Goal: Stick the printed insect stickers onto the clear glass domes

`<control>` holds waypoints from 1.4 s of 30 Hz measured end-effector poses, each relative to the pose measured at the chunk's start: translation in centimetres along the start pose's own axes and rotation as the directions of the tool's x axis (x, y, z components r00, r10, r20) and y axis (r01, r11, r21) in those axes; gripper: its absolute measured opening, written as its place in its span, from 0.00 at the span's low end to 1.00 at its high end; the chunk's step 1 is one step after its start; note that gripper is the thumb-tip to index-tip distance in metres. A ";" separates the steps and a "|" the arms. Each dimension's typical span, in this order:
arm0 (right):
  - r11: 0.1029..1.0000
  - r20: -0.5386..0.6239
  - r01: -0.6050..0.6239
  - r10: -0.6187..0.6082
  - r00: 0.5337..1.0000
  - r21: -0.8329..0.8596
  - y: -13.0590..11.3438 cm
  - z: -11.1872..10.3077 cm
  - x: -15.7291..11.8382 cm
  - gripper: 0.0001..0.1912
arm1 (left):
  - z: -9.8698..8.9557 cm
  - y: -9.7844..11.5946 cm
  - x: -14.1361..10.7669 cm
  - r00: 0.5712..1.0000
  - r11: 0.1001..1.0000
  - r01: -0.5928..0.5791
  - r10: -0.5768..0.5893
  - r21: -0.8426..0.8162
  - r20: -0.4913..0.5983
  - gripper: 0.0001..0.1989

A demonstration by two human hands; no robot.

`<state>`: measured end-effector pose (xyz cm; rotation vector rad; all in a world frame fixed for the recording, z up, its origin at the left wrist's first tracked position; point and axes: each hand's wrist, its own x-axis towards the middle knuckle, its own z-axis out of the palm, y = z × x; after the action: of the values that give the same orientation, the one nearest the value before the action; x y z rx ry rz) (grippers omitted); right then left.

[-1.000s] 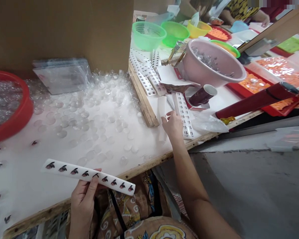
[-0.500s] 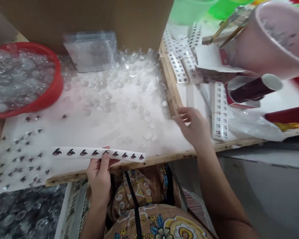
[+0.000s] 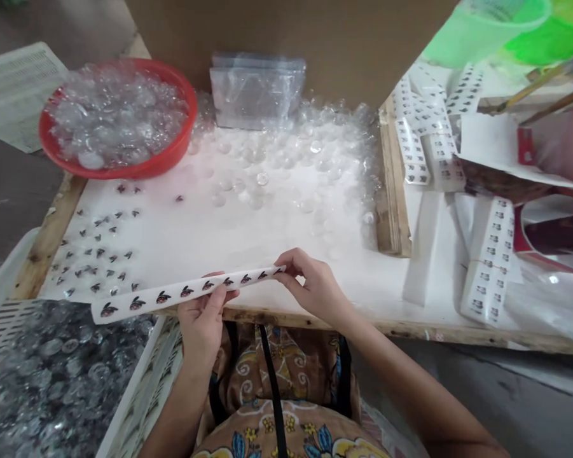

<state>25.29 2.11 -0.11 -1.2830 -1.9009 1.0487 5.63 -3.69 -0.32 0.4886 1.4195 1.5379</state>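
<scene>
A long white sticker strip (image 3: 162,298) with a row of small dark-and-red prints slants above the table's front edge. My left hand (image 3: 204,321) grips it near its middle, thumb on top and fingers beneath. At the strip's right end, my right hand (image 3: 310,283) pinches the tip between thumb and fingers. Clear round pieces (image 3: 262,179) lie scattered over the white surface (image 3: 195,232) beyond the strip. To the left are several clear pieces bearing the same kind of print (image 3: 100,253).
A red basin (image 3: 172,166) heaped with clear pieces stands at the back left. Clear packets (image 3: 257,95) lean against a cardboard box (image 3: 290,32). A wooden rail (image 3: 392,191) borders sticker sheets (image 3: 487,264) on the right. A crate (image 3: 52,375) of clear pieces sits lower left.
My right hand has come from the wooden rail to the strip's right end and taken hold of it. The strip's right end is now tilted up. The view has shifted left.
</scene>
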 end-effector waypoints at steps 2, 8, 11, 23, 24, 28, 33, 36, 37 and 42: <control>0.983 -0.004 0.111 -0.113 0.994 -0.149 -0.3 0.6 0.9 0.05 | -0.3 0.1 0.6 0.999 0.998 -0.006 0.004 -0.056 -0.046 0.11; 0.835 -0.039 0.424 -0.465 0.884 -0.350 -1.1 2.8 4.0 0.08 | -1.6 0.3 3.0 0.983 0.986 -0.126 0.110 -0.109 -0.145 0.11; 0.902 -0.068 0.399 -0.414 0.908 -0.165 -1.5 3.3 6.6 0.06 | -2.5 0.5 4.6 0.966 0.975 -0.189 0.165 -0.113 -0.198 0.10; 0.967 0.149 -0.254 0.255 0.955 -0.024 -0.4 4.3 14.8 0.05 | -4.5 0.4 6.7 0.992 0.988 -0.128 0.129 -0.082 0.003 0.07; 0.966 0.153 -0.253 0.257 0.954 -0.043 -0.3 4.5 14.9 0.04 | -4.5 0.5 6.7 0.993 0.990 -0.116 0.117 -0.086 0.014 0.07; 0.965 0.154 -0.243 0.256 0.954 -0.097 -0.3 5.0 15.2 0.04 | -4.7 0.6 6.7 0.995 0.991 -0.093 0.097 -0.100 0.032 0.06; 0.960 0.163 -0.196 0.230 0.959 -0.201 -0.4 5.6 15.1 0.03 | -4.6 0.7 6.7 0.995 0.990 -0.091 0.096 -0.104 0.035 0.07; 0.937 0.140 -0.079 0.133 0.981 -0.341 -0.4 6.2 14.8 0.03 | -4.6 0.9 6.7 0.995 0.992 -0.079 0.084 -0.096 0.045 0.06; 0.922 0.126 -0.045 0.101 0.987 -0.385 -0.4 6.4 14.7 0.04 | -4.6 1.0 6.7 0.996 0.993 -0.078 0.082 -0.093 0.046 0.06; 0.921 0.089 -0.033 0.073 0.993 -0.388 -0.6 6.8 14.3 0.08 | -4.4 0.9 6.8 0.997 0.995 -0.075 0.076 -0.065 0.017 0.09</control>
<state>14.50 13.54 -2.22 -1.5281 -2.2419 0.7997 -1.42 -0.33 -2.66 0.5217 1.3459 1.6297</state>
